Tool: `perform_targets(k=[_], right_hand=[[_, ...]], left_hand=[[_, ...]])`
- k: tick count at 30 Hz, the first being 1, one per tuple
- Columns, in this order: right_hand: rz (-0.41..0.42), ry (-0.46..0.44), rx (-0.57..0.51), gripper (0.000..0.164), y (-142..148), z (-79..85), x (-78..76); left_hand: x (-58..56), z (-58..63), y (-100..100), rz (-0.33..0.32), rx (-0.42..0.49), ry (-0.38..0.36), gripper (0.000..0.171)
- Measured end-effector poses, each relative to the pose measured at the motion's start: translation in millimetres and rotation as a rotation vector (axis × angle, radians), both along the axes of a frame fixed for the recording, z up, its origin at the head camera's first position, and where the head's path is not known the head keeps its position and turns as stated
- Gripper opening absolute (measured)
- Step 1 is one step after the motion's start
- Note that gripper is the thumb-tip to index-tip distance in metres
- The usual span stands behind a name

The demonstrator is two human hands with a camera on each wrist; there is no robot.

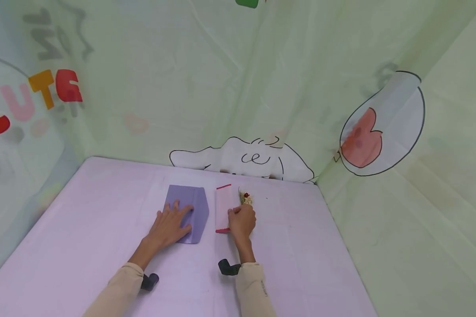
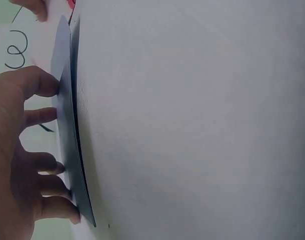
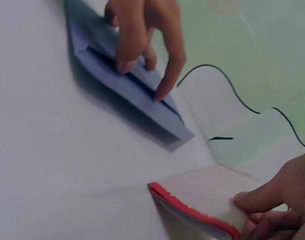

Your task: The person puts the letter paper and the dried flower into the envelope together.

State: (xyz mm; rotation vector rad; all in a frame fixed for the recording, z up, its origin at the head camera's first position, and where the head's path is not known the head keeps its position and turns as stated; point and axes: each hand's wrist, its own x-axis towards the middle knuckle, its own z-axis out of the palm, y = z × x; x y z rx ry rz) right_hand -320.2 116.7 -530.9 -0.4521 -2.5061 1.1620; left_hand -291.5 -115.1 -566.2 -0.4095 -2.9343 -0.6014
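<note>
A purple envelope (image 1: 200,215) with its pointed flap to the right lies on the table. My left hand (image 1: 167,228) rests on it with spread fingers; in the left wrist view the fingertips touch the envelope's upper face. To the right is a folded pale pink card (image 1: 223,203) with red strips along its two short edges. My right hand (image 1: 243,221) pinches the card's right side, the thumb (image 3: 262,197) on top and the other fingers curled beneath. A small dried flower sprig (image 1: 246,198) shows just beyond the right hand, its lower part hidden by that hand.
A pale pinkish cloth covers the table (image 1: 301,264). Green-white curtains (image 1: 162,88) with printed drawings and letters hang behind and at both sides. Dark wrist-camera mounts (image 1: 228,267) stick out from both wrists, close above the table.
</note>
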Motion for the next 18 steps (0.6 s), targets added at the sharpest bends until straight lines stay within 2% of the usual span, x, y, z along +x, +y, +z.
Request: perform_targets(k=[3,6,9,13,18], right_hand=[[-0.020,0.041,-0.147,0.017,-1.9,6.2,1.8],[-0.007,0.036,-0.313,0.017,-8.3,9.7,3.5],[0.034,-0.002,-0.415,0.015,-18.4,6.7,3.9],[0.070,-0.035,-0.440,0.015,-28.9,-7.6,5.2],[0.061,-0.049,-0.346,0.016,-35.8,-24.9,6.9]], left_hand=[[-0.6,0.2,1.3,0.004,-0.011,0.013,0.061],[-1.1,-0.3,2.2,0.010,-0.022,0.012,0.062],[-2.6,0.2,2.1,0.014,-0.026,0.011,0.062],[-3.8,0.7,2.7,0.005,-0.007,0.008,0.062],[-2.2,1.3,1.8,0.007,0.001,-0.013,0.063]])
